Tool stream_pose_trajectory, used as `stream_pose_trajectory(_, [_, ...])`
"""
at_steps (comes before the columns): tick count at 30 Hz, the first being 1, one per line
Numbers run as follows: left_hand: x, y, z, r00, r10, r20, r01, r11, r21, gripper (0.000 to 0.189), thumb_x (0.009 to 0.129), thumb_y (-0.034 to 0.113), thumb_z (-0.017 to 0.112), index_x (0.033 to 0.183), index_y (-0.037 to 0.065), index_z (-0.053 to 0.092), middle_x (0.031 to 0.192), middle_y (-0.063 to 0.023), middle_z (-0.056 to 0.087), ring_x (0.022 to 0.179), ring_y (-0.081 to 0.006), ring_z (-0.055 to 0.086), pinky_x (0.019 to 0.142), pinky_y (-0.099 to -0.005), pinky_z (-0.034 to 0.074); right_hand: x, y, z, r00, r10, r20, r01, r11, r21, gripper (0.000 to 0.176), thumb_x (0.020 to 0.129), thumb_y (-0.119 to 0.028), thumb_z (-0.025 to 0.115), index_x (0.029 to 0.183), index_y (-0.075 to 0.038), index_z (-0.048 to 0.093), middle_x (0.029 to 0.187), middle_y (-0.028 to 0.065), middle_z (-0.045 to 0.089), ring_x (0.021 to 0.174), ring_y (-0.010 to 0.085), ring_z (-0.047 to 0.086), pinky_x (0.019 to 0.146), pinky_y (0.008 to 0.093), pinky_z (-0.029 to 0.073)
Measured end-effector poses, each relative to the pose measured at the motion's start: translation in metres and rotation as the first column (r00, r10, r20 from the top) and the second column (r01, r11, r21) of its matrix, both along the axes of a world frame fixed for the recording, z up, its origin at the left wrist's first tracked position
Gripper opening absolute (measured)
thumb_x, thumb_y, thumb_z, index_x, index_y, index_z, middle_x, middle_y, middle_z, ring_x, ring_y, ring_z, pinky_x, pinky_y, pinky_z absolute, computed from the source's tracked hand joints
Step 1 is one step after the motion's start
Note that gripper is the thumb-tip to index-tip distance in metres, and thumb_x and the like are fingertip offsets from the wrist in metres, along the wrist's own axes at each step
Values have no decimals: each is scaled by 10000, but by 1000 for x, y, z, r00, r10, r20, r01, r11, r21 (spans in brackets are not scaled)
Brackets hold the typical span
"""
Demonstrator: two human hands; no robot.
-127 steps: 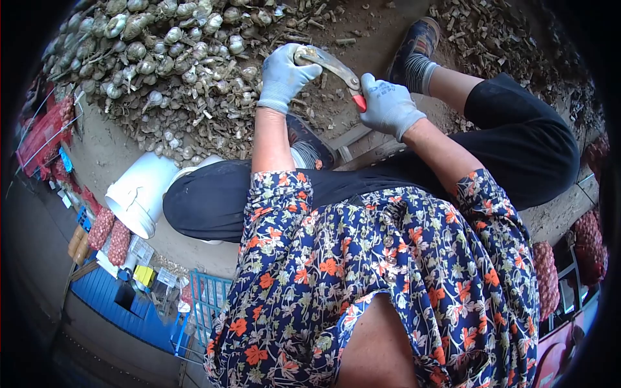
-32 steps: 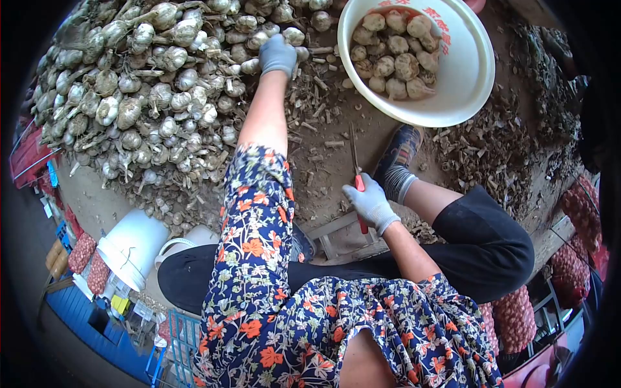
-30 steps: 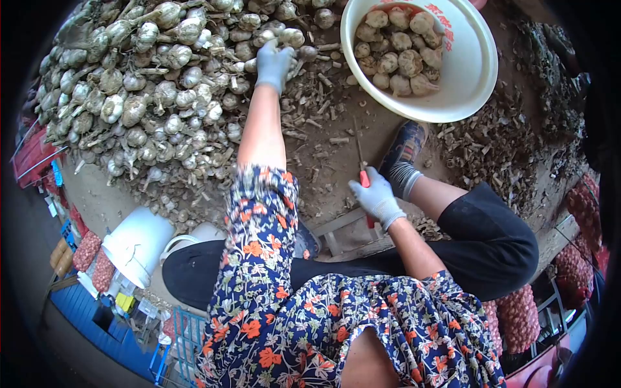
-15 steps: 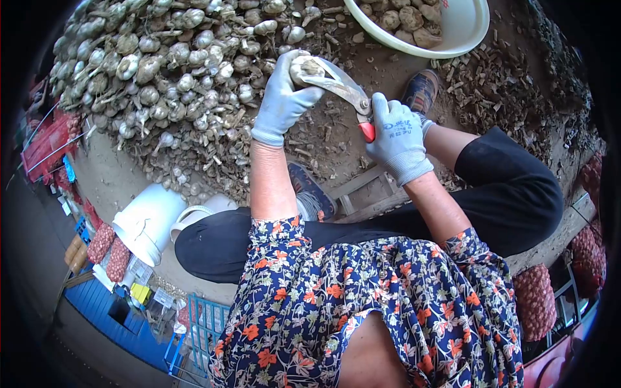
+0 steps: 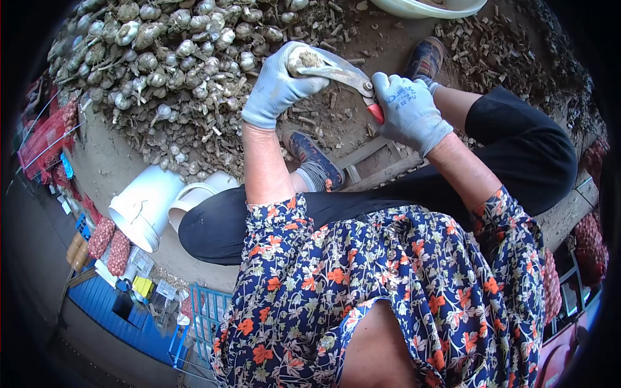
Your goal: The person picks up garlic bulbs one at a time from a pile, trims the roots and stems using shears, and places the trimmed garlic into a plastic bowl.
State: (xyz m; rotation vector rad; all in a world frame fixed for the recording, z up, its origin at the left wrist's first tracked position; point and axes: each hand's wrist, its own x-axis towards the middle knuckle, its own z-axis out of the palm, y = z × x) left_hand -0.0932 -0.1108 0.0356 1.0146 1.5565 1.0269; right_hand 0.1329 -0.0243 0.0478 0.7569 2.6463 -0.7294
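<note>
In a grey-blue work glove, my left hand point(image 5: 278, 87) is closed around a garlic bulb point(image 5: 306, 60), whose root side faces the blades. Pruning shears point(image 5: 349, 76) with a red handle reach across from the right, their blades lying along both sides of the bulb. My right hand point(image 5: 414, 110), gloved alike, is wrapped around the shears' handles. Most of the handle length is hidden in that palm. Beyond my left hand lies a big heap of garlic point(image 5: 174, 71) with dry stems.
A pale tub point(image 5: 430, 9) is partly visible at the top. Cut stem scraps point(image 5: 491, 58) cover the ground at right. A white bucket point(image 5: 145, 204) stands tilted at left, near filled red net bags point(image 5: 118, 252). A wooden frame point(image 5: 375, 158) lies under my legs.
The view has shifted, so the tub now sits higher and mostly out of frame. Both hands keep their hold, and the blades are still at the bulb.
</note>
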Motion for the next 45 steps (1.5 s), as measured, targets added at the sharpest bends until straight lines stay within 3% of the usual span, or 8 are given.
stream_pose_trajectory(9, [-3,-23,-43,999,-14,-37,9,989,-146,364,723,155,759,1021,26,594,868,4,618,755,-52,534,671,-216,452,-4,-27,-29,990,-79,114,102,973,-206,336,812,-275,588,995,-15,481,898,220,656,851,355,657,746,442,509])
stream_pose_trajectory(14, [-7,-27,-3,943,48,329,22,978,-207,337,732,114,731,1030,47,588,826,3,610,668,-54,545,500,-199,420,19,-27,-44,959,-215,182,259,929,-264,287,801,-232,562,957,1,501,888,254,643,879,387,636,778,453,493])
stream_pose_trajectory(23, [13,-29,-17,941,331,67,-332,943,14,574,676,167,826,1141,16,526,952,-50,618,831,-115,603,700,-249,513,27,-34,-27,930,-357,-83,327,911,-253,294,833,-263,569,941,3,505,825,257,627,835,419,621,770,462,486])
stream_pose_trajectory(25, [17,-31,-19,769,522,369,-536,841,-71,521,754,96,758,1213,85,513,925,-21,598,702,-67,553,489,-192,413,30,-36,-33,890,-456,9,381,733,-563,240,829,-217,618,903,-23,499,758,144,599,674,257,611,662,372,490])
stream_pose_trajectory(26, [15,-36,-31,666,390,636,-508,861,4,459,782,95,738,1198,120,544,907,-4,594,748,-75,558,522,-200,428,28,-32,-22,790,-490,369,494,153,-856,203,852,-221,630,884,-49,528,747,41,564,660,116,547,636,270,468])
stream_pose_trajectory(27, [17,-38,-46,539,314,782,-530,848,25,387,803,85,714,1159,121,568,899,3,599,799,-99,577,545,-218,442,29,-33,-18,793,-447,414,460,-5,-888,163,880,-207,609,916,-62,546,751,-8,543,668,69,523,636,226,452])
stream_pose_trajectory(41, [49,-14,-57,595,431,679,-558,829,-37,354,792,68,713,1114,43,569,940,-64,641,789,-109,603,617,-220,480,6,-37,-32,664,-584,467,461,-171,-871,235,878,-268,631,763,-83,542,598,-26,488,464,90,463,440,251,397])
stream_pose_trajectory(45, [75,89,-16,751,200,630,-438,864,248,507,736,149,773,1160,50,512,945,-43,604,860,-115,602,723,-252,525,11,-35,-59,546,-650,529,525,-227,-821,188,870,-245,618,789,-87,557,613,-17,503,477,97,469,433,251,387])
